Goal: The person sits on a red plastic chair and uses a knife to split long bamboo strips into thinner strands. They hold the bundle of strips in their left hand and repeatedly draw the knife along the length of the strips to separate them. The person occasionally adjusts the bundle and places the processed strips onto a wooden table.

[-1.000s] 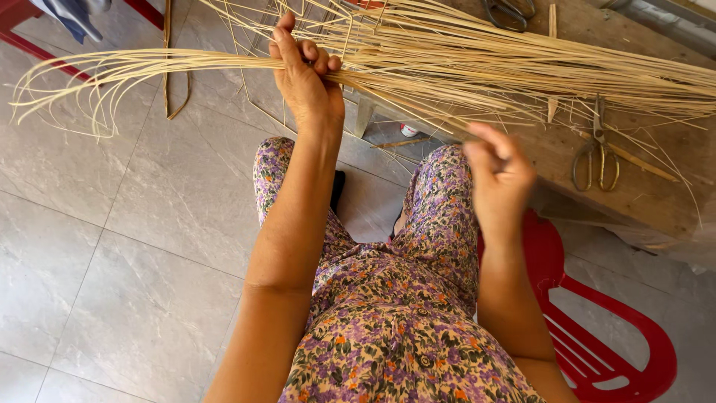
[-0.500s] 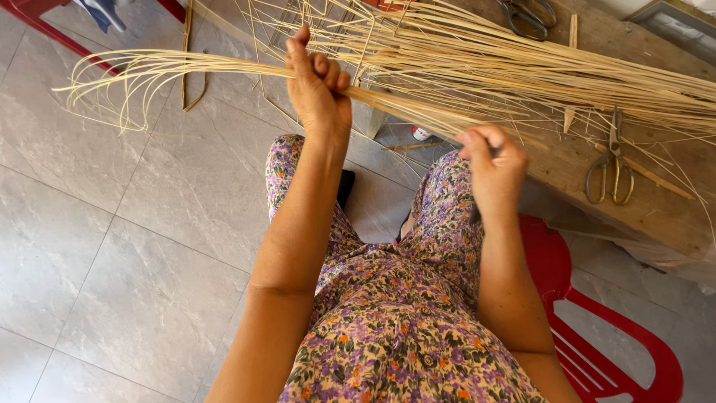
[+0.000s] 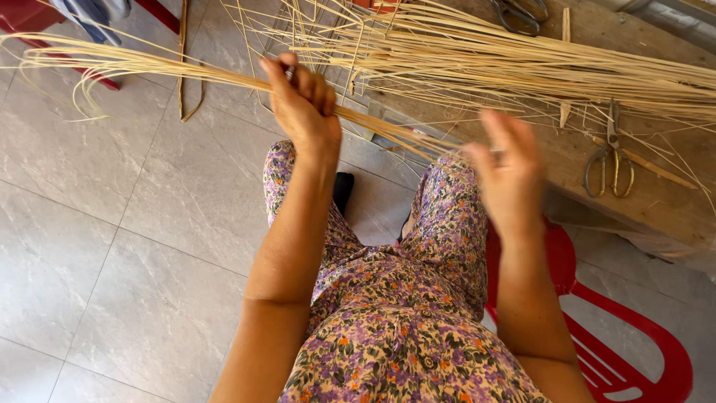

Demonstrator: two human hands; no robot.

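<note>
Grey floor tiles (image 3: 112, 246) run under a seated person in a flowered dress, on a red chair (image 3: 634, 336) beside a wooden bench (image 3: 656, 201). On the bench lie a spread of pale strips (image 3: 522, 67) and scissors (image 3: 610, 153).

Raised in front, the left hand (image 3: 302, 108) is clenched around a thin bundle (image 3: 149, 67) of strips; the bundle trails far out to the left over the floor and runs rightward toward the knee. The right hand (image 3: 511, 172) hovers near the bench edge, blurred, fingers loosely spread; whether a strand runs between them cannot be told.

To sort well, the left grip should be firm enough that the bundle does not fan or slip, yet loose enough for one strand to slide free. Draw each strip along its length rather than sideways, since thin strips probably kink or snag on their neighbours.
</note>
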